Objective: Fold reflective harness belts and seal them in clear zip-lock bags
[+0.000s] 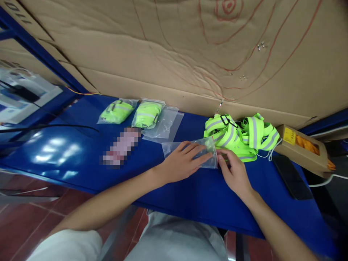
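Flat on a clear zip bag, my left hand has its fingers stretched out over the plastic. My right hand pinches the bag's zip edge at its right end between thumb and fingers. Just behind the bag lies a loose heap of neon yellow-green reflective straps with grey stripes and black buckles. Further left are two bags packed with the same straps, one packed bag at the far left and another packed bag resting partly on flat clear bags.
A blurred pinkish item lies left on the blue table. At the right are a black phone and a cardboard box with orange contents. A cardboard sheet stands along the back. A black cable reaches in from the left.
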`<state>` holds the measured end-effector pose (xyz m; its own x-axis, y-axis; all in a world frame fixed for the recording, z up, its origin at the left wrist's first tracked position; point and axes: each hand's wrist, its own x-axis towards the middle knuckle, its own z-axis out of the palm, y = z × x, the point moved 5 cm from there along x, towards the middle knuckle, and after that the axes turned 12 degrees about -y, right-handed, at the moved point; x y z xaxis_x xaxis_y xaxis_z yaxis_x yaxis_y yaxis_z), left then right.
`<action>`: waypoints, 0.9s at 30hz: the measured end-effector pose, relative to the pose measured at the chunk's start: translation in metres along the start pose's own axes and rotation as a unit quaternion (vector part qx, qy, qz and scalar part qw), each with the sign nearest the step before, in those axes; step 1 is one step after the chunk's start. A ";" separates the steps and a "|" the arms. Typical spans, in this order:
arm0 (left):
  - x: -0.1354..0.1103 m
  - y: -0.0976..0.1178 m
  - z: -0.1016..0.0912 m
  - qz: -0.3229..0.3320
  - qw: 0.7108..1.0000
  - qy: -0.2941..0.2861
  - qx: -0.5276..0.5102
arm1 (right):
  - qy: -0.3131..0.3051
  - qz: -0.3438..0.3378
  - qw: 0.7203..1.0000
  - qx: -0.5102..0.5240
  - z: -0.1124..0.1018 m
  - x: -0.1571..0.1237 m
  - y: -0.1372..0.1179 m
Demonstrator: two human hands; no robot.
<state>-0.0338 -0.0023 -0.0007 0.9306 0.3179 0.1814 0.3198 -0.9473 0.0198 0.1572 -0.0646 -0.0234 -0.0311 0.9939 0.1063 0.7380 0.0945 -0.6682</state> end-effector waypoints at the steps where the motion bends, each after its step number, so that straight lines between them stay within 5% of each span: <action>1: -0.001 -0.003 0.004 -0.020 1.000 0.002 -0.002 | 0.030 -0.025 0.996 -0.075 -0.001 0.001 -0.003; 5: -0.008 -0.023 0.002 -0.155 0.986 0.066 -0.004 | 0.088 -0.043 0.951 -0.293 -0.006 0.006 0.005; 8: -0.013 -0.030 -0.007 -0.208 0.971 0.119 0.001 | 0.069 -0.038 0.956 -0.282 -0.014 0.010 0.017; 12: -0.009 -0.016 0.006 -0.111 0.992 0.052 -0.041 | 0.139 -0.082 0.942 -0.293 -0.019 -0.003 -0.005; 17: -0.005 -0.006 0.042 -0.040 0.992 -0.068 -0.097 | -0.011 -0.243 0.912 -0.331 0.011 -0.008 -0.033; 22: -0.004 -0.008 0.029 -0.049 0.993 -0.006 -0.109 | -0.045 -0.058 0.952 -0.298 0.000 0.026 0.018; 27: 0.035 -0.016 0.010 -0.036 0.993 0.040 -0.106 | -0.077 -0.147 0.930 -0.328 0.012 0.008 0.004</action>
<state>-0.0041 0.0241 -0.0048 0.8868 0.3888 0.2498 0.3324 -0.9122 0.2398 0.1521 -0.0552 -0.0340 -0.3550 0.9320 0.0735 0.9333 0.3578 -0.0288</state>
